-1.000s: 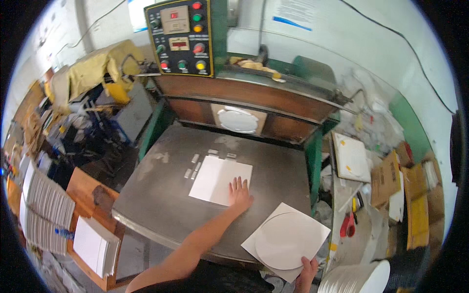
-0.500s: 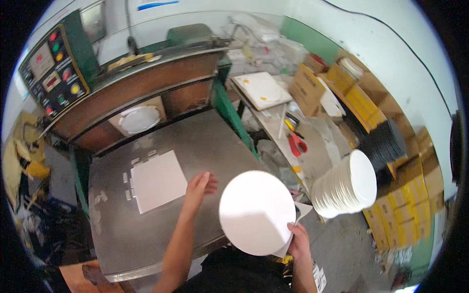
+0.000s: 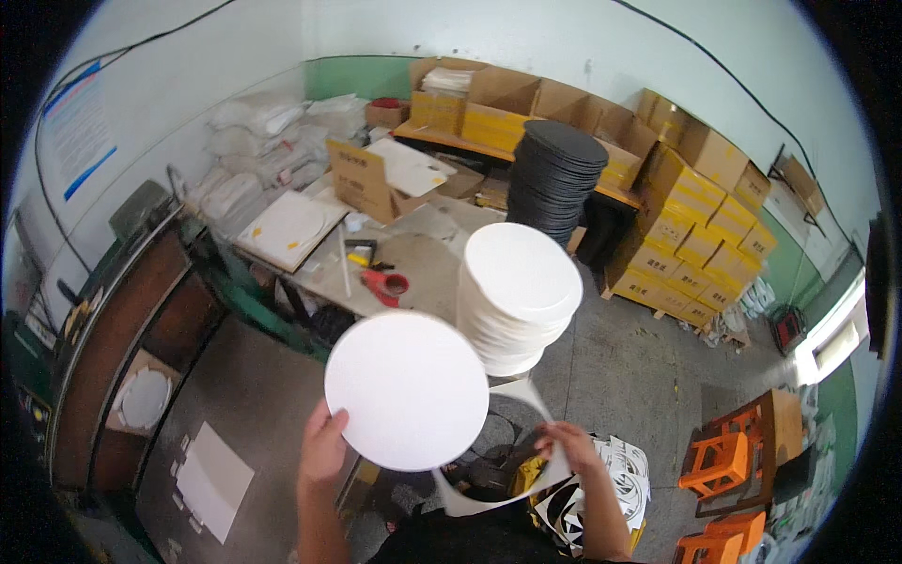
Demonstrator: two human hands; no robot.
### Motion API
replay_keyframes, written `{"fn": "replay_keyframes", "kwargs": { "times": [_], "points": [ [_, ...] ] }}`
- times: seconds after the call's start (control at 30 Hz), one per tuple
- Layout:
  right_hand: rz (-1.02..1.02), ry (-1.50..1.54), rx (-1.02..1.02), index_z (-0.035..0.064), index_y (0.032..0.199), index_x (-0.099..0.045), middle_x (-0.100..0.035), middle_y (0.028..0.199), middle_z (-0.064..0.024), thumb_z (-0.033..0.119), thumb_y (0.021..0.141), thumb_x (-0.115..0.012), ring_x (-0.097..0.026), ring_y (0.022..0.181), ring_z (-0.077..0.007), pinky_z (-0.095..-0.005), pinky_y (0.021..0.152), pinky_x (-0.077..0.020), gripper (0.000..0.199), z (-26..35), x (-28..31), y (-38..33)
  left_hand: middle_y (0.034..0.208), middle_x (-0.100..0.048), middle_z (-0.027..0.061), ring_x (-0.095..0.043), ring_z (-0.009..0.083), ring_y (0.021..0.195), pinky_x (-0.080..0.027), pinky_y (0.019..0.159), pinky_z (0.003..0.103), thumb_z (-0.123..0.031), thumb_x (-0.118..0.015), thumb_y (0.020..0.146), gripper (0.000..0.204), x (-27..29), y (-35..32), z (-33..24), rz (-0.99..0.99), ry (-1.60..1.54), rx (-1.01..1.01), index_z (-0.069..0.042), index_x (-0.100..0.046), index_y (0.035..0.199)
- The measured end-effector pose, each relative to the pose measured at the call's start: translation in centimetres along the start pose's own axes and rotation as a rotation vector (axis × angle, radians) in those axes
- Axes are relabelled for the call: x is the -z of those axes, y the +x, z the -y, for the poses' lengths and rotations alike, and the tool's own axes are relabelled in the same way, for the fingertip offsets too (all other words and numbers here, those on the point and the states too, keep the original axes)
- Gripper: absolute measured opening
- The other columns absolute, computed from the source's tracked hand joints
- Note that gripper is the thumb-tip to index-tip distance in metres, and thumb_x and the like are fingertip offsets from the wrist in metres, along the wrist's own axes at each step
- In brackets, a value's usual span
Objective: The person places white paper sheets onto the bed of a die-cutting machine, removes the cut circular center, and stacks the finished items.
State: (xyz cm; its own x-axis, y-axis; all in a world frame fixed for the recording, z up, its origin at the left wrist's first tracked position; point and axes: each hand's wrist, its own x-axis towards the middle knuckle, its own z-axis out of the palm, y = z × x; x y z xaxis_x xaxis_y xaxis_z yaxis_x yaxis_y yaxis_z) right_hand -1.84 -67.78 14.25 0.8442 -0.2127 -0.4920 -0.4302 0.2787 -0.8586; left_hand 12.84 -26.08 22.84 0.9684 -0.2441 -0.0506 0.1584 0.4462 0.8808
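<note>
Head view: left hand (image 3: 324, 449) fingers curled on lower-left edge of white round disc (image 3: 406, 390), held up above grey press table (image 3: 240, 395). Right hand (image 3: 566, 449) pinches white cut-out offcut frame (image 3: 526, 470) below disc. Stack of white discs (image 3: 519, 296) just beyond.

Two bare forearms, no sleeves, left hand (image 3: 322, 449), right hand (image 3: 564, 444), black top.

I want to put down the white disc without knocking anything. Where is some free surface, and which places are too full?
The grey press table is bare between the white sheet and the left hand holding the white disc. The white disc stack has a free top. The side bench is crowded with tools, cartons and boards. Below the right hand, offcuts fill the floor.
</note>
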Motion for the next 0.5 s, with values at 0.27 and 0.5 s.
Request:
{"fn": "replay_keyframes", "kwargs": {
  "times": [0.27,0.5],
  "points": [
    [-0.841,-0.720,0.245,0.0000,0.091,-0.062,-0.066,0.070,-0.0143,0.024,0.094,-0.054,-0.066,0.059,-0.0239,-0.0383,0.054,-0.0506,0.026,4.1,17.2,-4.4,0.134,-0.051,0.0093,-0.051,0.0226,0.121,-0.043,0.099,0.041,-0.018,-0.053,0.098,0.047,-17.6,16.0,3.6,0.170,-0.294,0.004,-0.003,-0.040,0.140],
    [-1.163,-1.247,-0.213,0.0040,0.099,-0.062,-0.068,0.089,-0.0177,0.017,0.089,-0.052,-0.065,0.083,-0.0386,-0.0498,0.070,-0.0510,0.020,-9.6,28.7,-2.4,0.119,-0.060,0.0129,-0.065,0.0237,0.100,-0.057,0.080,0.038,-0.021,-0.048,0.100,0.037,-23.5,20.6,10.0,0.016,0.075,0.153,-0.001,-0.045,0.131]
  ]
}}
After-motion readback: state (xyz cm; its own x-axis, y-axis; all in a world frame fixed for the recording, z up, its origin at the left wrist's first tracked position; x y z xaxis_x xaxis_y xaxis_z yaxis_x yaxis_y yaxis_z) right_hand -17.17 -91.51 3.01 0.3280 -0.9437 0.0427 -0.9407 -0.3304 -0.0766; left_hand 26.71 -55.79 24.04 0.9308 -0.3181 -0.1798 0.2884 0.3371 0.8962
